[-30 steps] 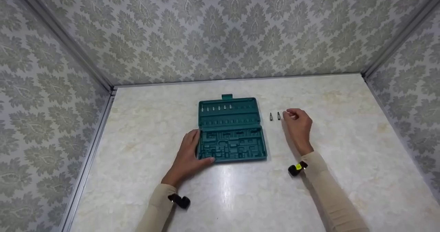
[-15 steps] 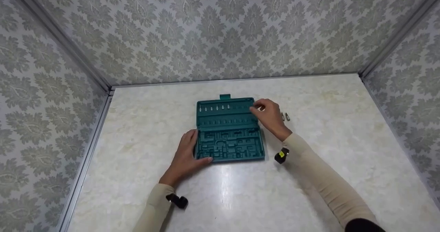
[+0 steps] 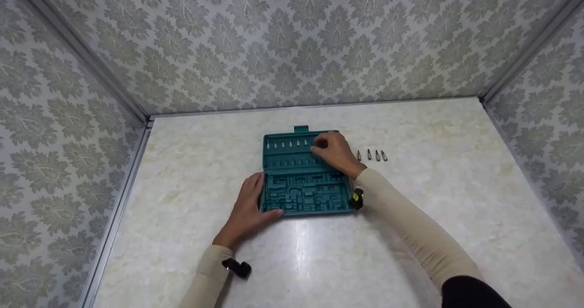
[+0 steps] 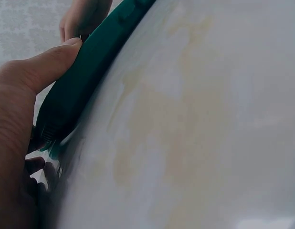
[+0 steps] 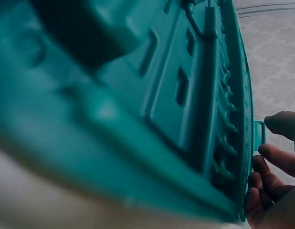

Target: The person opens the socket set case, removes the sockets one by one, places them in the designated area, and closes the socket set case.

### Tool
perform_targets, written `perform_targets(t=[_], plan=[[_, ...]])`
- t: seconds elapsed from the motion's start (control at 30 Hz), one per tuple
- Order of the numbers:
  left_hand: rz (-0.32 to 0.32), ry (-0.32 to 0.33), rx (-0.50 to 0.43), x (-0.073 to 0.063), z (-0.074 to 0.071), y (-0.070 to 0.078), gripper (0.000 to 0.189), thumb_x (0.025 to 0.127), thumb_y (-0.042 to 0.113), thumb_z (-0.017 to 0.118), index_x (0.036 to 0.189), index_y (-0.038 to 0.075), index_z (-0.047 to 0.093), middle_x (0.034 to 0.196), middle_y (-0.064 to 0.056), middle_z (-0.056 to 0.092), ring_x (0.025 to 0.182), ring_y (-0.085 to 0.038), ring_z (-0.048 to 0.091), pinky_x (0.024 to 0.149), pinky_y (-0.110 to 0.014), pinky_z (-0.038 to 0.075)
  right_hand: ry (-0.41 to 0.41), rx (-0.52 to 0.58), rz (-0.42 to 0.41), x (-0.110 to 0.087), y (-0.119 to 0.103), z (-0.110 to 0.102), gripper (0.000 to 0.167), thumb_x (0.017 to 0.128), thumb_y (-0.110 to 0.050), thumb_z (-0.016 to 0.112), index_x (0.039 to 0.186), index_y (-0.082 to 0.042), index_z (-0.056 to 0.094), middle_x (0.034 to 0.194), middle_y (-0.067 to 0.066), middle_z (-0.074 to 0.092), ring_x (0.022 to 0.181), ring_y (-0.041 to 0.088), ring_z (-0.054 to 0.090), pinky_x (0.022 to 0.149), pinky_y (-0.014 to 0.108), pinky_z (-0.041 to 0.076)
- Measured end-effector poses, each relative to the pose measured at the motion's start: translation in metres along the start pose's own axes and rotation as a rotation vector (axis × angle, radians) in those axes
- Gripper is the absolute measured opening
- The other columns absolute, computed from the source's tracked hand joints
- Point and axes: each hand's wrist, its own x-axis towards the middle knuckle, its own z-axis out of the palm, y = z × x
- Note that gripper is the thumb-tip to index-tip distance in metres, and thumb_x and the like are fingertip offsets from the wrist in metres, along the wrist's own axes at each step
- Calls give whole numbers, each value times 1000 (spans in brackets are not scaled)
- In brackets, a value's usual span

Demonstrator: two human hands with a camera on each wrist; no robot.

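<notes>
A green plastic tool case (image 3: 310,199) lies unfolded on the table, its moulded tray nearest me. My left hand (image 3: 250,207) grips the tray's front left corner; in the left wrist view the thumb (image 4: 59,59) presses on the rim. Several silver screwdriver bits (image 3: 290,143) stand in the left part of the lid's upper row. My right hand (image 3: 335,149) reaches over the lid, fingertips just right of the last of those bits. It pinches what looks like a small screwdriver bit, mostly hidden by the fingers.
Several loose screwdriver bits (image 3: 378,155) lie in a line on the table, right of the case. The latch (image 3: 301,128) juts from the lid's far edge. Patterned walls (image 3: 310,66) rise behind and at both sides of the marble-look table (image 3: 196,162).
My right hand has moved left from the loose bits, over the lid's right end, to the slots beside the standing bits. The loose bits it covered now show. The left hand keeps its place.
</notes>
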Motion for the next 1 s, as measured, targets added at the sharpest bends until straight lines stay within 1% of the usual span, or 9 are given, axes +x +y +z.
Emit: perform_targets(t=[0.13,0.27,0.37,0.53,0.63,0.77,0.87,1.0], plan=[[9,-7,8,0,0,1,125,85,64,89,178,14,21,180,-9,24,165,-29,22,130,-55,28,5,7,-7,7,1,5,28,107,-15,74,129,1,78,124,17,73,115,33,65,104,54,52],[-2,-7,30,0,0,2,125,86,63,89,177,11,21,180,-12,23,166,-32,21,131,-58,27,-14,22,-5,13,-2,7,29,107,-15,74,130,3,77,126,20,70,116,35,63,104,55,51],[-7,-4,40,-1,-1,2,124,86,62,89,176,8,22,180,-14,23,166,-35,21,131,-59,26,-21,10,-4,18,-3,10,32,106,-16,75,131,4,77,127,20,70,116,35,63,104,54,51],[-20,-6,39,-1,-1,1,125,86,62,89,177,8,22,181,-14,22,167,-35,19,131,-58,25,-20,-10,34,26,-4,16,31,105,-15,75,129,4,78,127,21,71,119,35,64,106,54,52],[-25,-8,35,-1,-1,-1,126,85,63,89,177,10,21,181,-13,21,167,-34,18,132,-58,25,-36,-24,57,28,-7,18,33,106,-15,76,132,5,76,130,23,70,122,37,63,109,54,51],[-11,-2,28,-1,-1,-2,126,85,63,89,177,11,21,181,-13,22,167,-33,19,131,-57,26,-44,-52,62,29,-10,20,39,106,-15,75,138,7,72,134,25,69,126,40,62,112,55,49],[3,3,34,-1,-1,-1,126,85,64,88,177,11,21,181,-12,22,166,-32,20,131,-57,27,-19,-52,96,29,-11,24,40,106,-14,76,140,7,71,135,25,69,127,39,62,113,54,49],[8,8,46,-1,1,-2,126,86,66,87,177,11,20,181,-11,23,165,-30,22,131,-55,27,48,-13,150,28,-10,31,37,103,-12,79,136,3,74,131,21,70,123,35,65,108,51,53]])
